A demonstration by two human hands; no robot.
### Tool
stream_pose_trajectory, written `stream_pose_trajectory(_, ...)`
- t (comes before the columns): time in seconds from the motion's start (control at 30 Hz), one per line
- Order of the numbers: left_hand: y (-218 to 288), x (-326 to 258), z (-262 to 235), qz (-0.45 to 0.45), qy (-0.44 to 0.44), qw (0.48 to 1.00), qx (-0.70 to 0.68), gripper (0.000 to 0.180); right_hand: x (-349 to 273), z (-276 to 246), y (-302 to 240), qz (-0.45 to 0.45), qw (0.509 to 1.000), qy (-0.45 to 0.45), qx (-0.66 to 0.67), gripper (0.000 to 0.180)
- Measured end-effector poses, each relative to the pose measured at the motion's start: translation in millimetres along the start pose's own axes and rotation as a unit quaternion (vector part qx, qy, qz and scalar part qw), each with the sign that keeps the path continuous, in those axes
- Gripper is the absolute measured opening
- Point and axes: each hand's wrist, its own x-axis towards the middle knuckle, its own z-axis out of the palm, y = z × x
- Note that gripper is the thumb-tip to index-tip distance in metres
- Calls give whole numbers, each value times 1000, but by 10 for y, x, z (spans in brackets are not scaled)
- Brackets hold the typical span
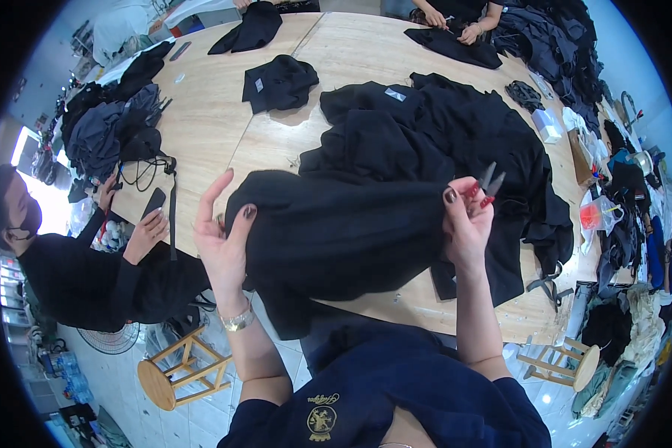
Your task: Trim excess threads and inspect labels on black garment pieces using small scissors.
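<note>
A black cloth garment [343, 235] is stretched between my hands above the near edge of the table, one corner hanging toward my lap. My left hand [228, 235] pinches its left end between thumb and fingers, the index finger raised. At the other end, my right hand [467, 220] grips the cloth with the thumb on top. The same hand also holds small red-handled scissors [490, 183], their blades pointing up and away from the cloth. Just beyond lies a heap of black garments [396, 142], some with pale labels.
The wooden table [201, 112] carries a folded black garment [280, 84] and a dark clothes pile [116, 123]. A masked co-worker [89, 269] holds a phone at left; another person's hands [455, 26] handle black cloth across. Wooden stools [157, 384] stand below.
</note>
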Motion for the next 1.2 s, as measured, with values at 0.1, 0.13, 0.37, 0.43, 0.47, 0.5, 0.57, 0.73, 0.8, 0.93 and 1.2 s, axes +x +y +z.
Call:
stream_pose_trajectory(0.1, -286, 156, 79, -11, 46, 995, 90, 43, 112, -37, 299, 50, 995, 46, -68, 7)
stream_pose_trajectory(0.13, -428, 174, 103, -45, 37, 967, 247, 41, 135, -155, 533, 4, 985, 45, -168, 7)
stream_pose_trajectory(0.37, -1596, -199, 49, -43, -33, 947, 315, 30, -143, -760, 1393, 83, 928, 62, -358, 16)
stream_pose_trajectory(0.43, -1635, -197, 79, -103, -38, 967, 231, 25, -164, -804, 1395, 95, 925, 68, -362, 15)
stream_pose_trajectory(0.47, -1637, -207, 86, -106, -40, 966, 230, 25, -164, -815, 1392, 96, 929, 66, -351, 16)
stream_pose_trajectory(0.5, -1605, -187, 113, -125, -38, 969, 210, 23, -149, -819, 1388, 96, 933, 65, -341, 17)
stream_pose_trajectory(0.57, -1572, -157, 140, -148, -37, 970, 190, 22, -145, -818, 1394, 126, 940, 78, -307, 17)
stream_pose_trajectory(0.73, -1652, -121, -30, -125, -27, 969, 213, 27, -184, -764, 1384, 242, 958, 108, -111, 13)
stream_pose_trajectory(0.8, -1587, -146, 21, -127, 8, 968, 217, 32, -184, -768, 1382, 265, 952, 123, -92, 13)
stream_pose_trajectory(0.93, -1336, -186, 181, 105, 1, 889, 447, 37, -182, -775, 1398, 279, 951, 126, -51, 15)
stream_pose_trajectory(1.2, -1264, -472, 732, 113, -195, 912, 344, 30, -163, -663, 1267, 307, 944, 121, -11, 19)
